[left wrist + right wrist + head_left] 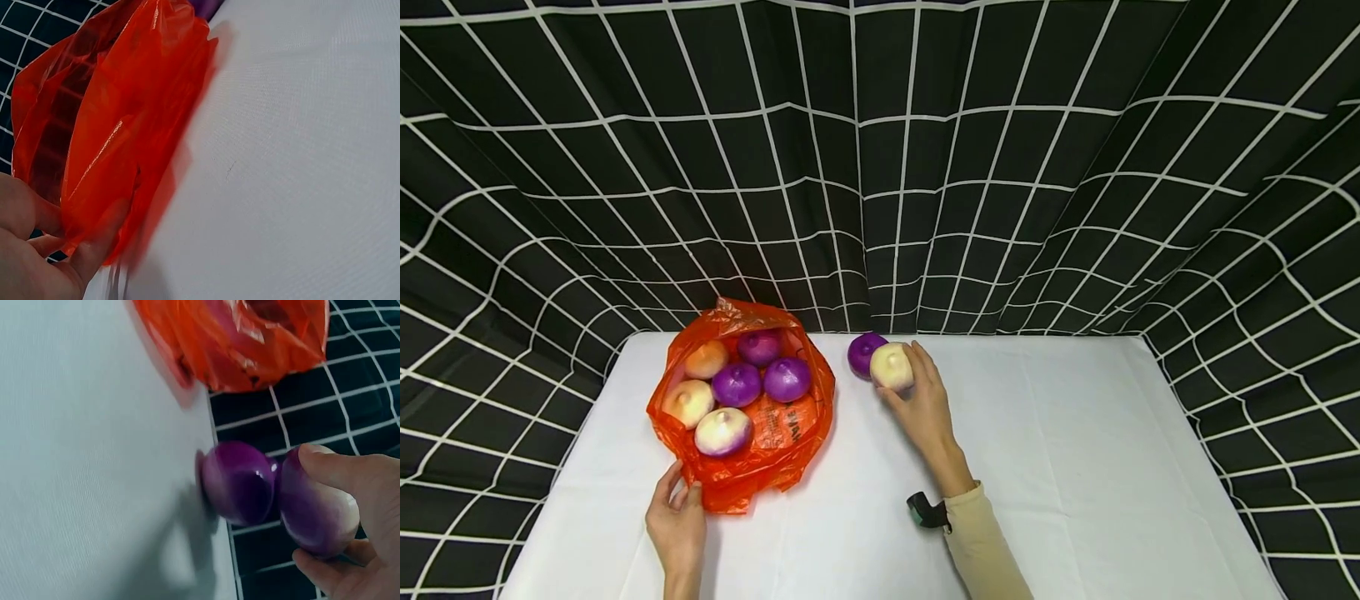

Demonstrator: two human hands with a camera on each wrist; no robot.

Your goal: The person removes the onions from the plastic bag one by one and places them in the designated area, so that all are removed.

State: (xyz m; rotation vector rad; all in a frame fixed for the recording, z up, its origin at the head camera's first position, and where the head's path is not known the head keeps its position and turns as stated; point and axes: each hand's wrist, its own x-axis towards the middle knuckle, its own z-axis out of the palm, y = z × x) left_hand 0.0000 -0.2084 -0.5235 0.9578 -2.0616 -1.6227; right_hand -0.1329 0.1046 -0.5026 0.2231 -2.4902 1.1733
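My left hand: fingers pinching red plastic bag. My right hand: I find it gripping pale-topped onion beside purple onion.

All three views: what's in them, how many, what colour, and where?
Table: 1, white, foreground
Gridded cloth: count unclear, black-and-white, behind and beside the table
Bag: 1, orange-red, open on the table's left
Purple bulbs: 3, purple, in the bag
Pale bulbs: 2, cream, one partly purple, bag's left
Tan bulb: 1, orange-tan, bag's far left
Loose bulb: 1, purple, right of bag
Held bulb: 1, cream and purple, beside loose bulb
Wrist device: 1, black and green, right wrist
Sleeve: 1, beige, right forearm
Left grip: 1, bare hand, pinching bag's near edge
Right grip: 1, bare hand, around held bulb
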